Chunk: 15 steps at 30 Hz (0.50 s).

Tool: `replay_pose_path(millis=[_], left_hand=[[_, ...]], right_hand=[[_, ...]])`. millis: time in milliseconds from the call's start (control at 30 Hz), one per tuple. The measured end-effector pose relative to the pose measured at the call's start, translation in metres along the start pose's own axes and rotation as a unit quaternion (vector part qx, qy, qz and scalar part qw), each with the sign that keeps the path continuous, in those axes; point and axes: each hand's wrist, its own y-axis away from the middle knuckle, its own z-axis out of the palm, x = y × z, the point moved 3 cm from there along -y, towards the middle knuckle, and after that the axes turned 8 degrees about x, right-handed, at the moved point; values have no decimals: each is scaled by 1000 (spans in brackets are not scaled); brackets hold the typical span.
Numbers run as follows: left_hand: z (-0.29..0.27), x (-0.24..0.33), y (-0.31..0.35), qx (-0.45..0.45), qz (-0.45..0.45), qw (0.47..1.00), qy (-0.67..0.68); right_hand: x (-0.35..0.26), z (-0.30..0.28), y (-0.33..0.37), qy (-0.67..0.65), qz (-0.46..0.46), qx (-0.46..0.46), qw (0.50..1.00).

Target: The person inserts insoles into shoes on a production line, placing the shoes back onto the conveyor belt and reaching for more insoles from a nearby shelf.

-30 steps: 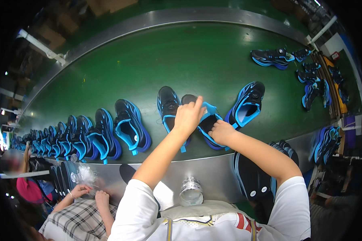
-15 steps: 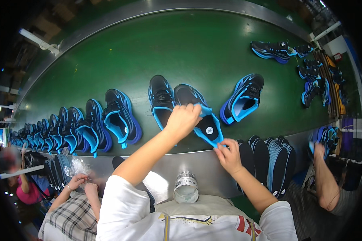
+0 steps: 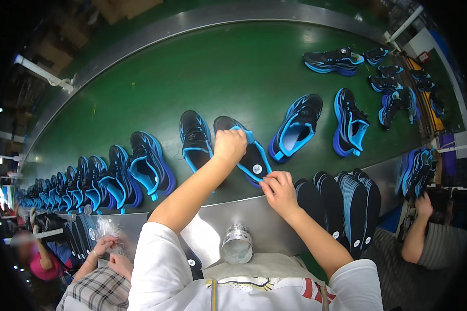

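The person's two hands are apart from each other, both on one black-and-blue shoe (image 3: 252,155): the left hand (image 3: 230,146) is closed on its upper by the tongue, toward ten o'clock of the opening, and the right hand (image 3: 280,192) pinches the heel rim at five o'clock. The shoe lies near the close edge of a green work surface (image 3: 155,83), its toe pointing to eleven o'clock, with a round white sticker (image 3: 257,169) showing inside. Taking it as the dial's centre, a matching shoe (image 3: 196,132) sits just beside it at ten o'clock, and another (image 3: 298,124) near it at two. A long row of shoes (image 3: 153,163) runs off toward nine o'clock. At four o'clock stand stacks of dark insoles (image 3: 353,207) on the metal ledge (image 3: 267,223), and at six a clear jar (image 3: 237,243). Toward eight o'clock a co-worker's hands (image 3: 106,246) are beside crumpled clear plastic (image 3: 109,230); between three and four, another co-worker's hand (image 3: 424,206) is near more shoes (image 3: 417,171).
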Motion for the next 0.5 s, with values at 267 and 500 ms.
replay_pose_path(millis=[267,500], left_hand=[[0,-11,2,-26,44,987,154],[-29,-58,2,51,-354,672,649]], right_hand=[[-25,-54,41,46,75,-15,996],[1,-132,96,193,171,19,966]])
